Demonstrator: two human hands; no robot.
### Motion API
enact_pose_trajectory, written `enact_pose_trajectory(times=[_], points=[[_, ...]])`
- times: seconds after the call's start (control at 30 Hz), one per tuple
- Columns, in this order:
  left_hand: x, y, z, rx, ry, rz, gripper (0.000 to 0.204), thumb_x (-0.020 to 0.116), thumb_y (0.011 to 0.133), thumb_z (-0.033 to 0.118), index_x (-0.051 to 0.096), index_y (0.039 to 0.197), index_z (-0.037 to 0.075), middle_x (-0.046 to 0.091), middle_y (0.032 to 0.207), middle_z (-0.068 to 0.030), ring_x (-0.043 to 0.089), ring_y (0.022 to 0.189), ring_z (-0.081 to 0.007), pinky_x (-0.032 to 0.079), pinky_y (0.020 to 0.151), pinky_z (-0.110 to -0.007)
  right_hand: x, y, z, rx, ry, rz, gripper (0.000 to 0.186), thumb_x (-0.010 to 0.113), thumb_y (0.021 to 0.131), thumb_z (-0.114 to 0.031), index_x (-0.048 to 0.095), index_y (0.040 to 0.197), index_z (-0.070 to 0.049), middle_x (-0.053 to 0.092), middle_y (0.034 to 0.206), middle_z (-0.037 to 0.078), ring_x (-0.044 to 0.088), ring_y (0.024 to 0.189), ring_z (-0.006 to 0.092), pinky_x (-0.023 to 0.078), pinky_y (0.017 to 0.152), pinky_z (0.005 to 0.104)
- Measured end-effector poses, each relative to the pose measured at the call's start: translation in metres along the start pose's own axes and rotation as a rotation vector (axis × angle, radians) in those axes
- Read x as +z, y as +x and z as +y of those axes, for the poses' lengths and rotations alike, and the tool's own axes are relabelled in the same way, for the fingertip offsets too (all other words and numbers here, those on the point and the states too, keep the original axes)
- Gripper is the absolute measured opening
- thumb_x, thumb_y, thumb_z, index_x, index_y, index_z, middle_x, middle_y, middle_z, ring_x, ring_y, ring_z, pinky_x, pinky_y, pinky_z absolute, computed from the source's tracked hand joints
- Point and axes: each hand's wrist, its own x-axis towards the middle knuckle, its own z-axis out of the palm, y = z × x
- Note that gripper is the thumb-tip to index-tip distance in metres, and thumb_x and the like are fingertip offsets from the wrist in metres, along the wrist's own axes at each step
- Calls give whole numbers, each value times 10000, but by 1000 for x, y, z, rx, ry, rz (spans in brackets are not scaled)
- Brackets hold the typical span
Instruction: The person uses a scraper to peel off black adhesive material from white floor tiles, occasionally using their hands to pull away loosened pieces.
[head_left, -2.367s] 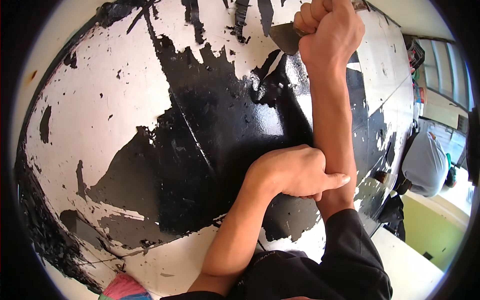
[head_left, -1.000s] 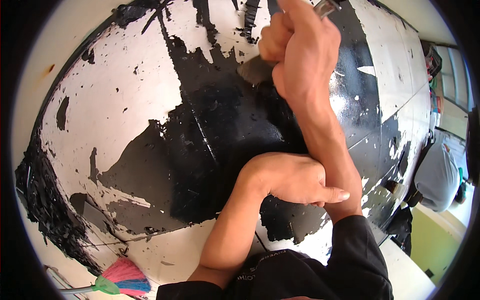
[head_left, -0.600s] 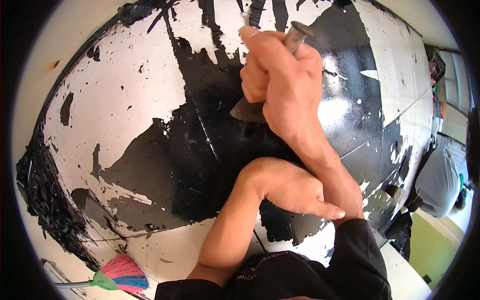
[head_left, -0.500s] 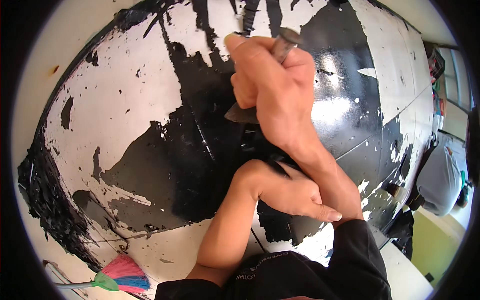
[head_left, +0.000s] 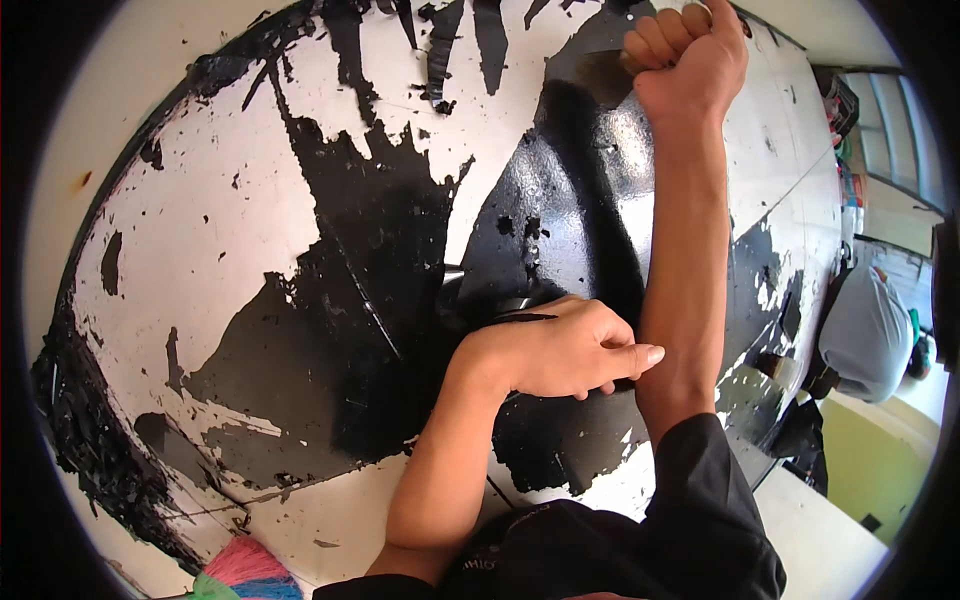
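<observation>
My right hand (head_left: 690,65) is a closed fist at the far right of a surface with peeling black coating (head_left: 360,230). Jutting from its left side is the blurred, brownish-grey blade of a scraper (head_left: 603,78); the handle is hidden in the fist. My left hand (head_left: 565,350) hovers low in the middle, close to my right forearm. Its thumb is stretched out, the fingers hang loosely bent, and nothing shows in them. A dark strip (head_left: 525,318) lies along the back of its wrist. Pale patches show where the coating is off.
Black scrapings (head_left: 110,440) are heaped along the left edge. A pink and blue broom (head_left: 245,570) is at the lower left. At the far right a person in a grey top (head_left: 868,335) bends over near a pale container (head_left: 782,370).
My right hand has swung away and to the right with the scraper, straightening the arm. My left hand has shifted slightly up and stays near the right forearm. The view has shifted a little.
</observation>
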Motion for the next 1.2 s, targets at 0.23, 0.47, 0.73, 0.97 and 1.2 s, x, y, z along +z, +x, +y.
enact_pose_trajectory(times=[0.23,0.47,0.73,0.97,1.2], points=[[-2,-3,-4,10,81,61,542,593,1023,476,731,967,-45,742,852,-111,706,767,-170,576,708,-326,-5,78,20,-146,-68,-23,508,529,1056,-395,296,649,-201,194,501,-25,196,404,146,177,396,343],[1,-7,-8,82,170,163,554,551,1022,456,659,833,-54,647,728,-225,627,676,-346,498,813,-423,-35,174,23,-195,-237,-78,491,504,1049,-396,298,644,-208,216,491,-28,206,388,139,173,383,335],[3,-2,-5,24,213,143,541,562,997,452,702,904,-61,640,727,-260,637,712,-371,511,818,-435,-6,157,18,-248,-360,10,458,504,1021,-347,303,635,-204,243,488,-29,235,379,129,183,373,333],[3,0,-3,4,218,133,550,571,990,468,717,940,-60,692,767,-224,693,746,-328,524,844,-415,-6,159,19,-220,-383,84,446,508,1001,-335,307,626,-199,262,488,-21,257,370,129,180,361,329],[-3,0,6,-88,151,-3,590,565,1005,516,725,954,-50,740,856,-143,707,752,-191,582,733,-328,1,149,25,-134,-382,182,427,502,999,-361,319,654,-188,284,494,-15,294,377,141,204,358,327]])
